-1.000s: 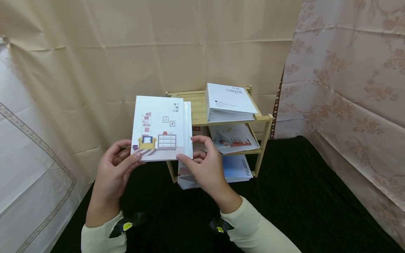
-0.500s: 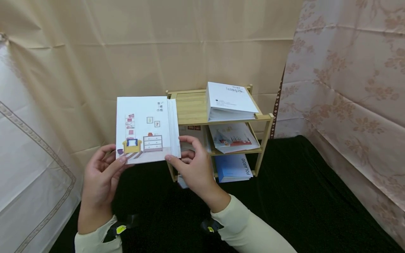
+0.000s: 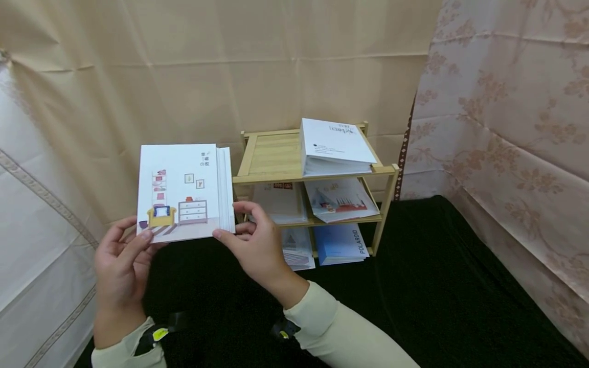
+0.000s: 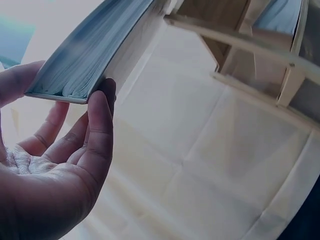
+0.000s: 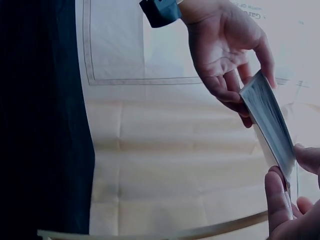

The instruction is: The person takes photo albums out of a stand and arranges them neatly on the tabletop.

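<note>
Pinching the white photo album near its lower corners, the left hand and right hand bend upward, thumbs in front.

Head view looks forward and down — closer wrist views share the book.

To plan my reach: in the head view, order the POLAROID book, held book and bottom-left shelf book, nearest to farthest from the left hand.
1. Held book: lower-left corner in the left hand.
2. Bottom-left shelf book: bottom shelf, left side.
3. POLAROID book: same shelf, right side.
</note>
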The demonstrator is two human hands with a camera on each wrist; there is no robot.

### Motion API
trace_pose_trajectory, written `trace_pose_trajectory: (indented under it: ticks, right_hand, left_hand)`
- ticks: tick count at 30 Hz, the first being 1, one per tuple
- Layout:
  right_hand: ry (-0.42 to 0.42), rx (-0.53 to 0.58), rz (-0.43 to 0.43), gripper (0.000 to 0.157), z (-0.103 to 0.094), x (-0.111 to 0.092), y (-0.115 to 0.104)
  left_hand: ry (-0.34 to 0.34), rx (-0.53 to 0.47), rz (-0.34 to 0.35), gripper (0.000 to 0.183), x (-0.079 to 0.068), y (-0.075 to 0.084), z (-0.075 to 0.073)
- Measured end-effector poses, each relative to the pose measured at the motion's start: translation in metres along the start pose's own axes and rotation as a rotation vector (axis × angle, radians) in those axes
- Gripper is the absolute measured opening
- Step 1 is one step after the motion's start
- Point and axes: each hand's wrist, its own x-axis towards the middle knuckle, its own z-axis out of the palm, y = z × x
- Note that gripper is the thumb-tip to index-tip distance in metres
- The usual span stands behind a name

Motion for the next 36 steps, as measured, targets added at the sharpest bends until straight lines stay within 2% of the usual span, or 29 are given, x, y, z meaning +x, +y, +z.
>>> trace_pose_trajectory:
  ticks: [4,8,11,14,17,20,26,31,36]
  right_hand:
    - [-0.001,-0.008,0.001,0.054,0.011,0.000,0.004]
    - [-0.008,0.004,0.014,0.062,0.019,0.001,0.007]
    - [-0.002,0.026,0.078,0.066,0.024,0.003,0.011]
    - [0.017,0.053,0.180,0.059,0.028,0.006,0.017]
    - [0.035,0.093,0.282,0.049,0.032,0.011,0.027]
    - [0.053,0.154,0.363,0.045,0.036,0.013,0.037]
    - [0.084,0.225,0.452,0.042,0.045,0.016,0.054]
    - [0.118,0.191,0.523,0.044,0.050,0.015,0.064]
    - [0.136,0.162,0.579,0.049,0.049,0.011,0.075]
  left_hand:
    - [-0.002,-0.054,0.007,0.028,0.001,0.002,-0.009]
    - [0.009,-0.111,0.014,0.028,0.001,0.003,-0.014]
    - [0.063,-0.083,0.023,0.025,0.003,0.003,-0.016]
    - [0.157,0.006,0.012,0.022,0.005,0.001,-0.018]
    - [0.259,0.082,-0.040,0.019,0.009,-0.003,-0.022]
    - [0.311,0.118,-0.113,0.015,0.012,-0.005,-0.029]
    - [0.301,0.145,-0.230,0.012,0.015,-0.009,-0.045]
    - [0.317,0.194,-0.308,0.013,0.015,-0.012,-0.056]
    - [0.301,0.266,-0.402,0.014,0.015,-0.016,-0.069]
